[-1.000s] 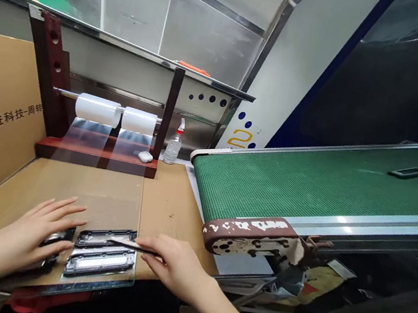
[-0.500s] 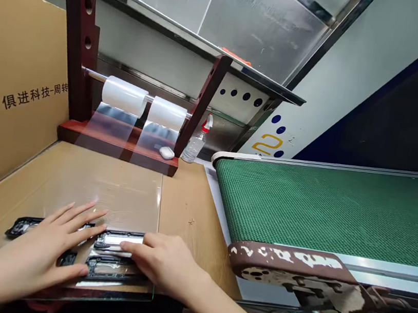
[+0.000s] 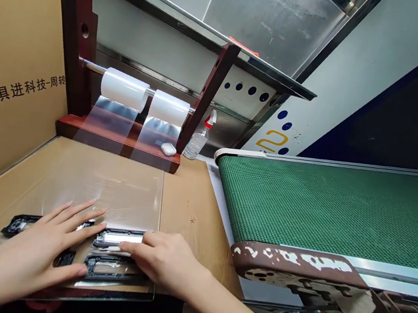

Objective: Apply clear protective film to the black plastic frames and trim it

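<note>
My left hand [image 3: 59,239] lies flat with fingers spread over several black plastic frames on a clear sheet. Parts of a black frame [image 3: 20,224] show to its left, and the hand hides the rest. My right hand [image 3: 163,261] is closed, its fingers curled and the fingertips pressed at the upper right black frame [image 3: 117,237]. A small whitish tip [image 3: 113,249] shows at those fingertips; what they hold is mostly hidden. Just below lies another black frame [image 3: 111,268] with a long window, partly under my right hand.
Behind, a dark red wooden stand [image 3: 120,146] carries two rolls of clear film [image 3: 124,90]. A white case [image 3: 168,149] rests on its base, beside a spray bottle [image 3: 197,142]. A green conveyor belt [image 3: 322,208] runs at right; a cardboard box [image 3: 18,47] stands at left.
The view has shifted slightly, with the stand and shelf a little higher in the picture. Both hands keep nearly the same place and pose over the frames.
</note>
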Demonstrator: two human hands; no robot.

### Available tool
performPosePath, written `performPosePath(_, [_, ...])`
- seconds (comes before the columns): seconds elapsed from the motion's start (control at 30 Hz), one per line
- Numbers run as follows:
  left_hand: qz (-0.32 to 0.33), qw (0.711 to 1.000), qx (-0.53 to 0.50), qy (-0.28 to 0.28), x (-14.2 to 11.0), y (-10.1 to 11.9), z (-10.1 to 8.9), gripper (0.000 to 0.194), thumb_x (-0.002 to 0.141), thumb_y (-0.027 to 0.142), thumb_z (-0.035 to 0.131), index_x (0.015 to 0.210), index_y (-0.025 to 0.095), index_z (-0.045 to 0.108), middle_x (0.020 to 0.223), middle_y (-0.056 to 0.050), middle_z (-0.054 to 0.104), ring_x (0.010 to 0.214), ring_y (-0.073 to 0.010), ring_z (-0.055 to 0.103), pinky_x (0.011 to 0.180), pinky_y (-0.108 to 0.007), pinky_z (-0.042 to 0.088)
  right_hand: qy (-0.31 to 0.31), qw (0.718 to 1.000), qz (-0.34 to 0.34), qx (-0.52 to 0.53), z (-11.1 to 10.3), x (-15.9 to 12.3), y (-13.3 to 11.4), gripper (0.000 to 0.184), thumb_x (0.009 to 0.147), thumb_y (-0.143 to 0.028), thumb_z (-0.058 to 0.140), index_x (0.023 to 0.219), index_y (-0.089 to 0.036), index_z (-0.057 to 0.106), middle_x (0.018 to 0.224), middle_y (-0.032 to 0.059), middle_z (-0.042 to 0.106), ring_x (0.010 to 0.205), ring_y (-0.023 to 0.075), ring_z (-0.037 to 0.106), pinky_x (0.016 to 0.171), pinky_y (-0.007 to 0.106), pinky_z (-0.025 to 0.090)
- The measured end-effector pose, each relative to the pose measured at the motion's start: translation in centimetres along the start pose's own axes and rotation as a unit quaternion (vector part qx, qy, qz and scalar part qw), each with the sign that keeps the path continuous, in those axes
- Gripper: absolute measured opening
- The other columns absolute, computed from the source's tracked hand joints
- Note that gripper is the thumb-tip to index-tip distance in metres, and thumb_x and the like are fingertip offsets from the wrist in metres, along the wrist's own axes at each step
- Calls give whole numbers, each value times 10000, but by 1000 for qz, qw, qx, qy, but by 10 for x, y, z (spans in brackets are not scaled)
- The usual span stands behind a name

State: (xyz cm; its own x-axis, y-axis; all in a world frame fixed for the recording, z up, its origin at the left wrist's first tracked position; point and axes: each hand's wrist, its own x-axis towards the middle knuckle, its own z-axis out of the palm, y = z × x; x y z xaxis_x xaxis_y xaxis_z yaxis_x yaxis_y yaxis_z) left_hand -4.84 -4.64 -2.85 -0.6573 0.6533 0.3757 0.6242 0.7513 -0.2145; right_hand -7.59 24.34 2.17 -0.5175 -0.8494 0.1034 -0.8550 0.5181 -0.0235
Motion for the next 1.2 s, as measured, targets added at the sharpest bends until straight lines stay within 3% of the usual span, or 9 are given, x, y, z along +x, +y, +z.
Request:
performPosePath(0.17, [3,1000,-14,-1,1,-2,-1,705,848,611,512,1467,355,292,1442,27,439,1241,-310,518,879,-474,538,-12,1000,3,10,-1,1,1,286,989,-336,431,1231,-330,582,765,-27,606,645,113,546,479,241,284])
performPosePath(0.33, [-7,999,27,44,8,7,-13,570,841,626,509,1329,332,529,1375,44,528,1191,-276,559,899,-430,457,2,1000,-2,17,-6,2,0,267,984,-314,449,1214,-316,585,737,-29,589,621,113,507,479,230,264])
performPosePath(0.43, [-6,997,51,64,11,12,-21,536,864,631,465,1286,317,571,1359,57,547,1210,-256,534,990,-411,330,37,999,-13,19,-6,3,0,251,969,-280,468,1178,-302,605,713,-30,575,592,117,492,465,249,251])
performPosePath(0.6, [-10,998,49,28,11,16,-26,560,883,620,454,1325,287,540,1386,26,521,1272,-256,475,1113,-400,110,37,999,-11,7,-1,1,2,250,961,-267,482,1174,-310,606,692,-26,547,575,104,498,469,243,254])
performPosePath(0.87, [-5,999,34,7,7,17,-21,607,903,604,432,1394,248,464,1420,-11,489,1312,-260,434,1148,-404,-20,8,1000,6,7,4,-1,4,296,952,-250,492,1217,-337,590,735,-19,583,609,109,531,498,235,254])
performPosePath(1.0, [-8,999,22,-22,3,16,-13,603,906,598,429,1422,288,417,1466,5,427,1345,-265,389,1154,-425,-8,-13,1000,18,10,5,0,5,307,961,-289,478,1244,-359,573,773,-18,602,637,113,553,510,239,255])
performPosePath(1.2, [-4,1000,21,-1,-1,13,-7,636,886,604,465,1437,294,393,1449,20,450,1322,-257,419,1156,-406,-5,-45,998,24,32,-2,3,3,301,971,-317,457,1241,-361,581,798,-21,620,645,115,547,510,239,244])
